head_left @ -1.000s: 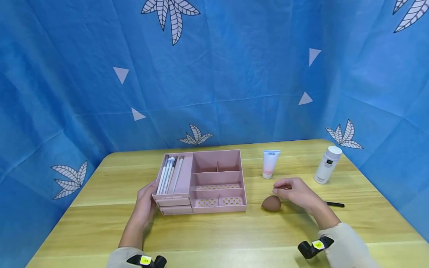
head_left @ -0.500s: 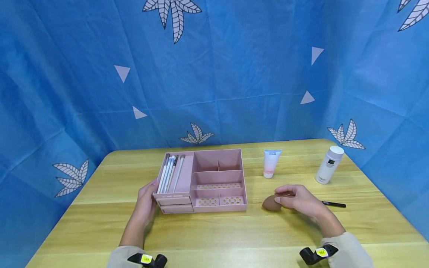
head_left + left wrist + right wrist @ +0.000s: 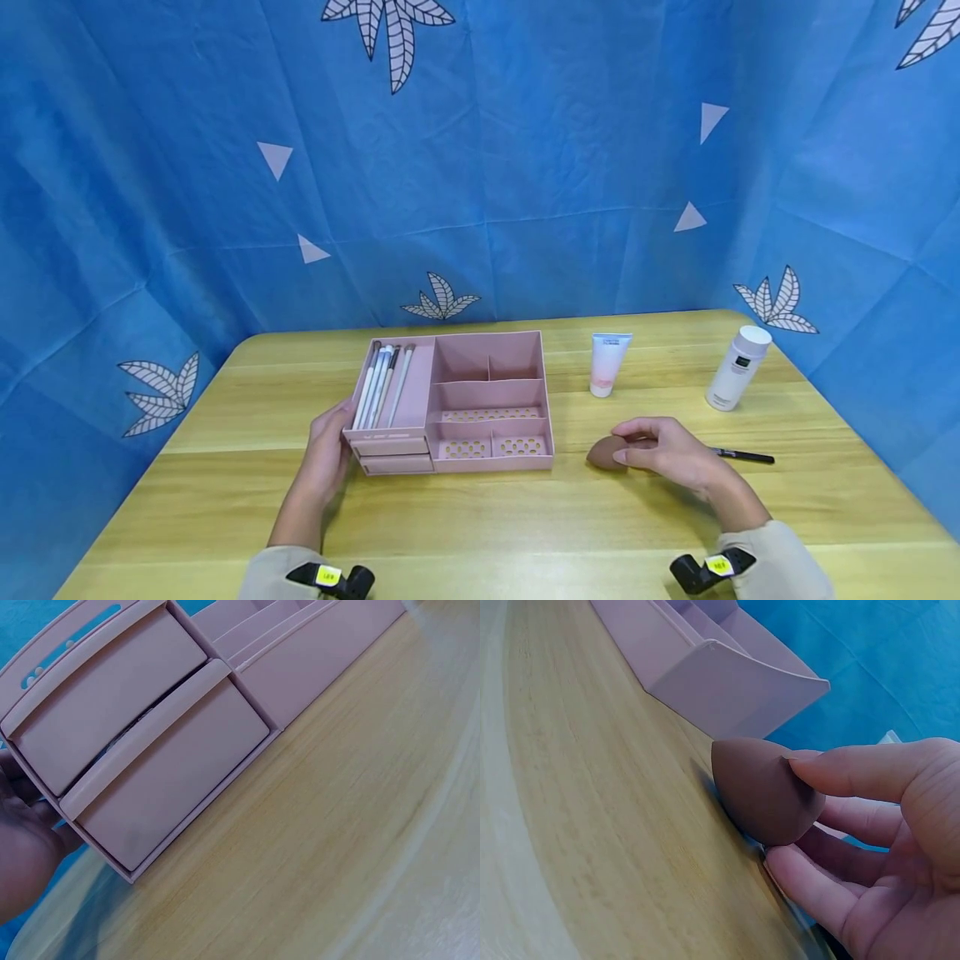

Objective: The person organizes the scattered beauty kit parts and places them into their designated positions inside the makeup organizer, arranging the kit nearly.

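Note:
A brown teardrop makeup sponge (image 3: 606, 454) lies on its side on the table, right of the organizer. My right hand (image 3: 670, 452) pinches its blunt end; in the right wrist view the thumb dents the sponge (image 3: 757, 791), whose pointed tip faces the organizer. The pink makeup organizer (image 3: 487, 392) has a slot of several makeup brushes (image 3: 382, 387) on its left, divided compartments on its right and two closed drawers (image 3: 165, 769) in front. My left hand (image 3: 328, 446) rests against the organizer's left side, its fingertips partly hidden behind the wall in the left wrist view.
A white squeeze tube (image 3: 609, 364) stands cap-down behind the sponge. Farther right stands a white bottle (image 3: 738, 368). A black pen-like stick (image 3: 742, 455) lies beyond my right hand. Blue patterned cloth (image 3: 525, 167) hangs behind the wooden table (image 3: 480, 525).
My right hand has moved from just behind the sponge down onto it, and thumb and fingers now pinch it. The left hand stays at the organizer's side.

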Demonstrator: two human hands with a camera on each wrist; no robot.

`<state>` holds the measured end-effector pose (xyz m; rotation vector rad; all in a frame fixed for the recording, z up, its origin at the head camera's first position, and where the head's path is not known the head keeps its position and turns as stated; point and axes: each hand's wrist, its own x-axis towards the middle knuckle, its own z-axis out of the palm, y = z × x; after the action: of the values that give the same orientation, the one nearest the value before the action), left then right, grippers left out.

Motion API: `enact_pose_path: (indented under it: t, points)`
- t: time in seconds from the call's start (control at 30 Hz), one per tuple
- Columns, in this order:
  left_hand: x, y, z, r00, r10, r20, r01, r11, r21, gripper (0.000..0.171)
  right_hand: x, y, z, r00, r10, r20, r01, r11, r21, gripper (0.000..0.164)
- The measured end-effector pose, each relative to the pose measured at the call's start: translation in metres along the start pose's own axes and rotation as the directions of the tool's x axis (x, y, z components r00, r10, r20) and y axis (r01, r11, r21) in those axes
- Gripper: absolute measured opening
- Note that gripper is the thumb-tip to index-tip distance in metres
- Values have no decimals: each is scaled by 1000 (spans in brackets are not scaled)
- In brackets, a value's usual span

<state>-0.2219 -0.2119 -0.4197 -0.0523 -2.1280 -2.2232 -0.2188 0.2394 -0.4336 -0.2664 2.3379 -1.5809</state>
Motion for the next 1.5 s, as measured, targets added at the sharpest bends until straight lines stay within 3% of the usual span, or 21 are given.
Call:
enact_pose_path:
  t: [0.6, 0.9, 1.17, 1.5]
  points:
    - [1, -2, -1, 1000, -16, -10, 16, 1000, -16, 49, -2, -15, 9, 997, -2, -80, 6, 999, 47, 53]
    - [1, -1, -1, 1000, -8, 0, 8, 1000, 4, 50, -5, -34, 19, 993, -73, -95, 82, 993, 90, 48]
    - [1, -3, -1, 1000, 2, -3, -2, 1000, -18, 49, 0, -54, 47, 987, -149, -61, 156, 980, 121, 43]
    - [2, -6, -3, 999, 31, 8, -30, 999, -37, 48, 21, -71, 92, 969, -230, -90, 231, 973, -6, 37]
